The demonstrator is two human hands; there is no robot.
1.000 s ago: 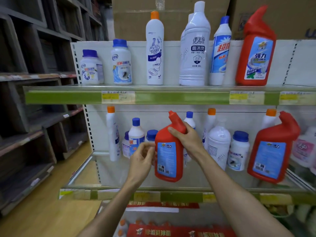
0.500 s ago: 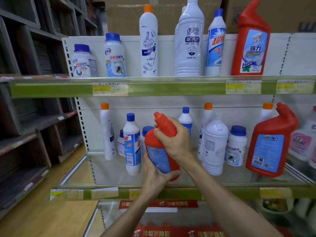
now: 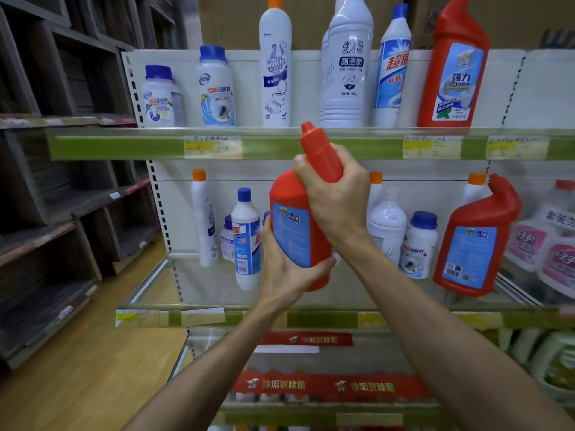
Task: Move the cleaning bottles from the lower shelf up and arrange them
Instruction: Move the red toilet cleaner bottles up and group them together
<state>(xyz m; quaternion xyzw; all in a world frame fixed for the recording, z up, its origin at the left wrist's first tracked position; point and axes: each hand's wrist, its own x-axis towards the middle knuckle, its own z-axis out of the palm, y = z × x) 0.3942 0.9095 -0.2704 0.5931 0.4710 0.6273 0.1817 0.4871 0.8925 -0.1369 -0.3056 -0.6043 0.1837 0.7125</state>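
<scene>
I hold a red angled-neck bottle [image 3: 294, 231] with a blue label in front of the shelves, clear of the lower shelf [image 3: 323, 318]. My right hand [image 3: 337, 197] wraps its neck just below the cap. My left hand [image 3: 283, 265] cups its base from underneath. Its cap reaches the green edge of the upper shelf [image 3: 124, 147]. On the upper shelf stand several bottles, among them a second red bottle [image 3: 451, 66] at the right. A third red bottle [image 3: 473, 241] leans on the lower shelf to the right.
White bottles with blue or orange caps [image 3: 245, 237] stand on the lower shelf behind my hands. Pink-labelled jugs [image 3: 544, 247] sit at the far right. Dark wooden shelving [image 3: 62, 197] lines the left. Cardboard boxes [image 3: 236, 20] stand behind the top row. Upper shelf right of the red bottle is bare.
The red bottle has risen from the lower shelf level to the upper shelf edge. My left hand moved from its side to under its base. My right hand kept its hold on the neck.
</scene>
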